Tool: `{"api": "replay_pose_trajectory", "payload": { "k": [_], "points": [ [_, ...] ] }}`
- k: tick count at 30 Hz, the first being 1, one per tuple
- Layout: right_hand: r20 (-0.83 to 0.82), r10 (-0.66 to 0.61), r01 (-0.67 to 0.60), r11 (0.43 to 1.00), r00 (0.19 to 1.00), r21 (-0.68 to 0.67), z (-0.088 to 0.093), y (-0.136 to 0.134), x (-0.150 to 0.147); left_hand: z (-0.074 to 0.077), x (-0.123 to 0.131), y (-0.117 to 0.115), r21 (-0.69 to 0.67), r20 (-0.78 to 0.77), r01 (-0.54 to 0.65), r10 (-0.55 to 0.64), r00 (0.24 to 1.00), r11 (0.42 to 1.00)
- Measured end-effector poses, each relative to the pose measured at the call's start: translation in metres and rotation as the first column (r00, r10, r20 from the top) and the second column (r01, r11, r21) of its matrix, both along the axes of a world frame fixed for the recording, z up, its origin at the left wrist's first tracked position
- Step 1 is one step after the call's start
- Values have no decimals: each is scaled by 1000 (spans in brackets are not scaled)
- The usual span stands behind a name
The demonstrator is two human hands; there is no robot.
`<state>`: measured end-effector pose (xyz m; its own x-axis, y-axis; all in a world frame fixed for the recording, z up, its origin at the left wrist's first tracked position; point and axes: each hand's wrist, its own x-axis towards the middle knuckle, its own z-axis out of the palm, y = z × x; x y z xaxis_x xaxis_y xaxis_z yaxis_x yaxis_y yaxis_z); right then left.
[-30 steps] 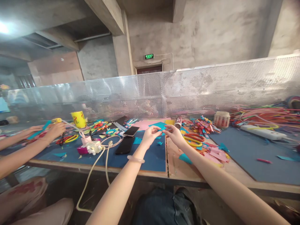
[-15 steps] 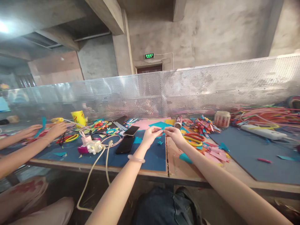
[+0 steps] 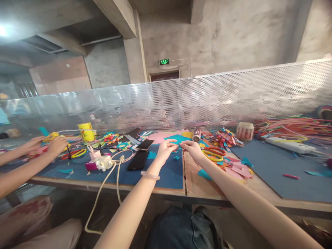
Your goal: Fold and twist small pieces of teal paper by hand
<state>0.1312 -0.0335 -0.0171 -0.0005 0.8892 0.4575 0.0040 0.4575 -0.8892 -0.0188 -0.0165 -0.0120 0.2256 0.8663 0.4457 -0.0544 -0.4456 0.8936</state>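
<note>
My left hand (image 3: 166, 151) and my right hand (image 3: 192, 150) meet fingertip to fingertip above the table, both pinched closed. Between their fingertips is a small piece of blue paper (image 3: 179, 146), mostly covered by the fingers. Beneath and behind them lie blue paper sheets (image 3: 174, 138). A small blue scrap (image 3: 176, 158) rests on the dark blue mat (image 3: 168, 176) just below my hands. Scissors with orange and yellow handles (image 3: 213, 156) lie right of my right hand, beside pink paper pieces (image 3: 240, 170). A brown bottle (image 3: 196, 135) stands tilted behind that hand.
Two phones (image 3: 138, 160) and a white power strip with cables (image 3: 103, 162) lie to the left. A co-worker's hands (image 3: 55, 147) are at a yellow glue gun (image 3: 51, 137). Paper flowers (image 3: 224, 138), a jar (image 3: 245, 131) and another power strip (image 3: 290, 145) are right.
My hands stay nearly in place, pinched together. On the left, the co-worker's right hand has shifted left with the yellow glue gun, and the blue strip there has moved up and left.
</note>
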Motion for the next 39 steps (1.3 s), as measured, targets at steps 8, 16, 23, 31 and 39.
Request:
{"api": "replay_pose_trajectory", "payload": {
  "k": [8,16,23,31,39],
  "points": [
    [1,-5,5,1000,1000,10,-5,5,0,-2,-2,3,-21,-47,-41,40,998,999],
    [173,-123,104,988,977,117,-7,9,0,-2,0,0,-67,-139,-58,48,989,996],
    [236,-47,27,996,971,87,-7,7,1,-4,-4,5,-44,-143,-158,150,978,986],
    [310,-92,58,992,946,116,-7,10,3,-5,-2,5,-81,-159,-93,80,984,992],
    [373,-79,37,992,924,120,-1,3,1,-2,-4,2,-36,-185,-114,105,977,993]
  ]
}}
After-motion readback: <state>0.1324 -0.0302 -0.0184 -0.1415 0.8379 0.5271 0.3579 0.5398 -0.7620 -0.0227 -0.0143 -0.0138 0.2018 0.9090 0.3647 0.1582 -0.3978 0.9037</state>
